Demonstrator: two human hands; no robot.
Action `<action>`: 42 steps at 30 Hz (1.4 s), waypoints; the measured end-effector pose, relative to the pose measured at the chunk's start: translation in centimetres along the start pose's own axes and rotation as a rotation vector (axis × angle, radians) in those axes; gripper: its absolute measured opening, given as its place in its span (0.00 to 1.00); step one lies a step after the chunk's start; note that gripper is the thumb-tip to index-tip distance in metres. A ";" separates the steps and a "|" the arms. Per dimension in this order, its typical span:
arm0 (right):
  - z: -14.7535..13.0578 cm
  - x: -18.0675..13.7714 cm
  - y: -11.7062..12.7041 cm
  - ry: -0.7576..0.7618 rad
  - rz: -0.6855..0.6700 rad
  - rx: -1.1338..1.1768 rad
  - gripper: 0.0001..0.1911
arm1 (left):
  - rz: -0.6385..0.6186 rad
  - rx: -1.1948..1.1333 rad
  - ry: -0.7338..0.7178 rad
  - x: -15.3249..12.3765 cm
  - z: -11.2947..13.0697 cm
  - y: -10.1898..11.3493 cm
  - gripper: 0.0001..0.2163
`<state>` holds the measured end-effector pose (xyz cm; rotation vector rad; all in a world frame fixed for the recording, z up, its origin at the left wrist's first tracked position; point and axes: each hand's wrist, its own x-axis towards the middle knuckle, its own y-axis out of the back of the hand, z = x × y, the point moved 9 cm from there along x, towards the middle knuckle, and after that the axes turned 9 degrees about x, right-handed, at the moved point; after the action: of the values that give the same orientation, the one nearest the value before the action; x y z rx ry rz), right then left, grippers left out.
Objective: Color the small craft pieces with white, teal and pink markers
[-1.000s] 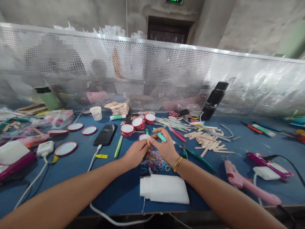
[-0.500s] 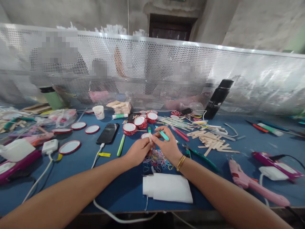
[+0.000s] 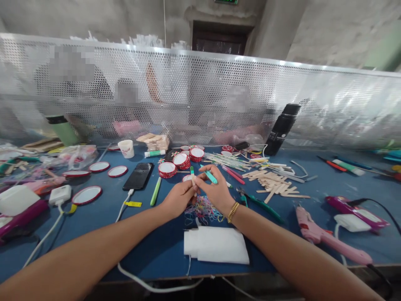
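Above the table's middle, my left hand (image 3: 179,198) is closed on an upright craft stick (image 3: 192,171) whose top end is green. My right hand (image 3: 218,193), with a gold bracelet at the wrist, is closed around a teal marker (image 3: 209,174) lying slantwise between its fingers. Its thumb and fingertips meet the left fingers at the stick, so the stick's lower part is mostly hidden. Beneath both hands lies a heap of coloured loops (image 3: 205,209), like small rubber bands. Nearer to me is a folded white cloth-like piece (image 3: 217,246).
Red-rimmed discs (image 3: 167,168), a phone (image 3: 138,176) and a green pen (image 3: 156,191) lie left of the hands. Rightward are loose craft sticks (image 3: 271,183), green-handled pliers (image 3: 263,207) and a pink glue gun (image 3: 328,238). A perforated metal screen (image 3: 206,83) stands behind.
The whole view has shifted slightly, so things appear a little further left. Both hands keep nearly the same pose, still holding the craft stick and the marker.
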<state>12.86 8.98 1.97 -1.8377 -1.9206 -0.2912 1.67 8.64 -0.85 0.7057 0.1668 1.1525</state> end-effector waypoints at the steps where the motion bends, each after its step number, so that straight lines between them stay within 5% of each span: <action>1: 0.0 0.0 -0.1 0.002 -0.001 0.003 0.14 | 0.003 -0.021 0.009 0.0 -0.1 0.0 0.18; 30: -1.0 -0.3 -0.5 0.107 -0.054 -0.215 0.11 | 0.071 -0.353 0.074 0.3 -1.8 -0.9 0.22; 37: -2.4 -0.5 1.1 0.231 0.063 -0.165 0.19 | 0.098 -0.473 0.109 0.5 -1.7 -0.2 0.21; 42: -3.2 -0.7 1.3 0.248 0.070 -0.256 0.14 | 0.102 -0.455 0.133 0.4 -2.2 -0.3 0.21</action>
<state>14.72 7.05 4.23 -1.9181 -1.7088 -0.7347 1.07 9.81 -2.62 0.2374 -0.0220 1.2788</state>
